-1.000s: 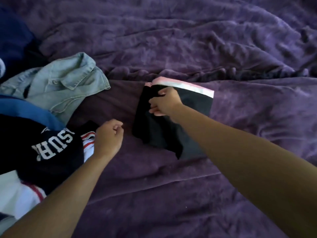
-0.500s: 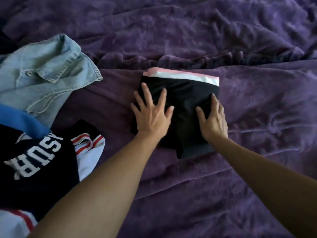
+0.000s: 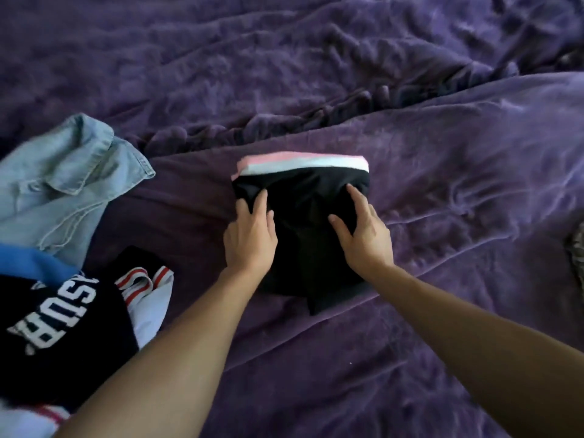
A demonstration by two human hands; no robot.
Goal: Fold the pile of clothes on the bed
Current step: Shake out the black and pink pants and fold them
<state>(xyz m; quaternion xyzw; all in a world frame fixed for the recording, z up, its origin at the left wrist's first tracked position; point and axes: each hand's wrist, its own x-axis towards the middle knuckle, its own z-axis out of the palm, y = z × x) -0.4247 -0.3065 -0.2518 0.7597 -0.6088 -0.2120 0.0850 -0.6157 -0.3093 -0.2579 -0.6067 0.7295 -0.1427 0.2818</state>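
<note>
Black folded garment (image 3: 305, 248) lies mid-bed (image 3: 448, 184), pink-white band at far edge | our left grip (image 3: 249, 238) and right grip (image 3: 363, 240), fingers straight, holding nothing, press on it to flatten the fold | unfolded pile (image 3: 63, 327) waits near left

Since a second ago the left hand (image 3: 249, 238) is lifted off the purple blanket (image 3: 442, 184), where it was held as a fist beside the lettered jersey (image 3: 63, 327), and is laid on the left side of the black shorts (image 3: 303, 222). Half a second ago its fingers (image 3: 261, 199) were spread flat; now they are drawn closer together and shifted to the left edge, where a wedge of black cloth is seen between them, though whether it is pinched cannot be told. The right hand (image 3: 366, 238) is moved from the left end of the waistband (image 3: 303, 162), by way of the right edge, inward onto the right half of the shorts
</note>
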